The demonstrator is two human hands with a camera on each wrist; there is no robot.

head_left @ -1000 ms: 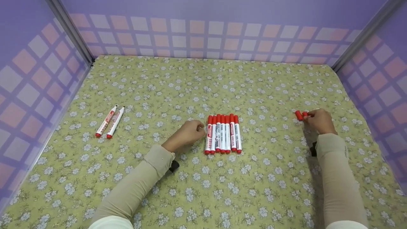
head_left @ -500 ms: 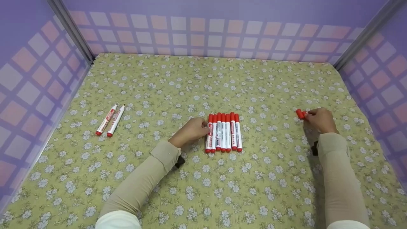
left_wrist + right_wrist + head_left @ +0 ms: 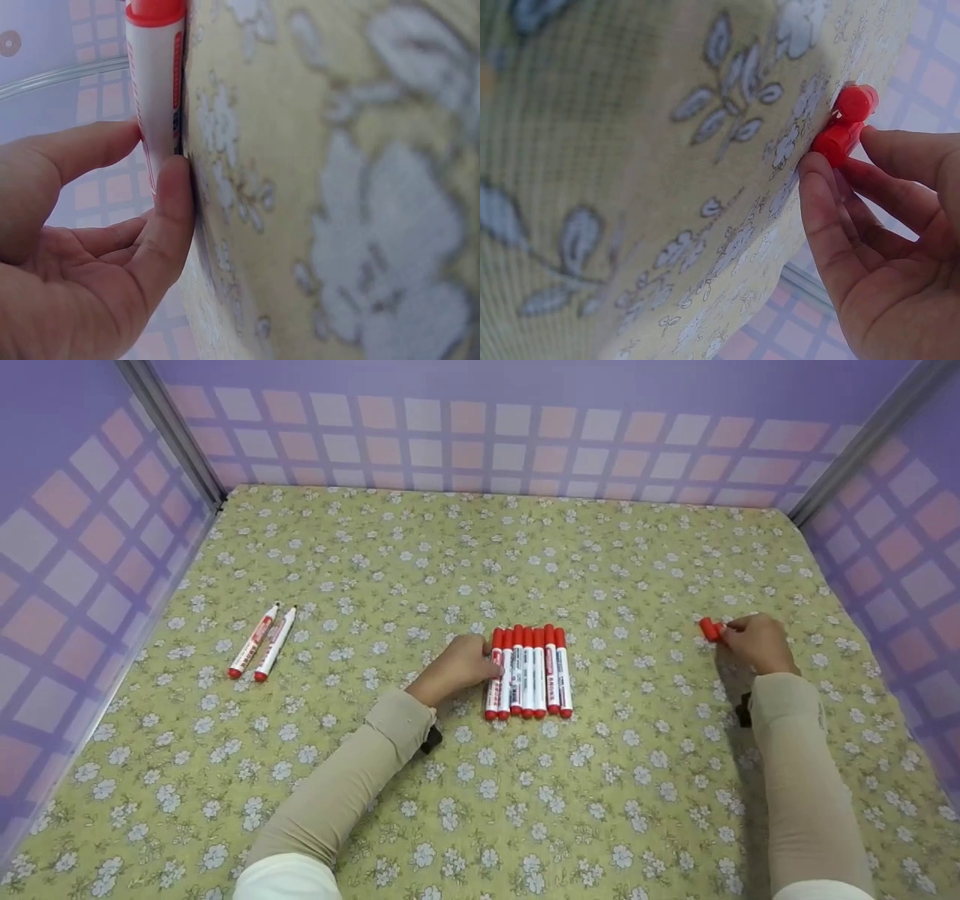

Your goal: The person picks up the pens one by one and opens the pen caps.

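Seven capped markers (image 3: 528, 682) line center of frame; left hand (image 3: 459, 666) pinches leftmost one. Right hand (image 3: 759, 645), right of frame, pinches loose cap (image 3: 835, 145), another cap (image 3: 857, 102) just beside. Two uncapped markers (image 3: 275, 645), left of frame, apparently remain.

L hand (image 3: 459, 666), just L of marker row (image 3: 529, 679) approx. 1 sec ago, now pinches the row's leftmost marker (image 3: 493, 694) btwn thumb & finger. Well R of row, small gap btwn two red caps (image 3: 709, 628) is closed.
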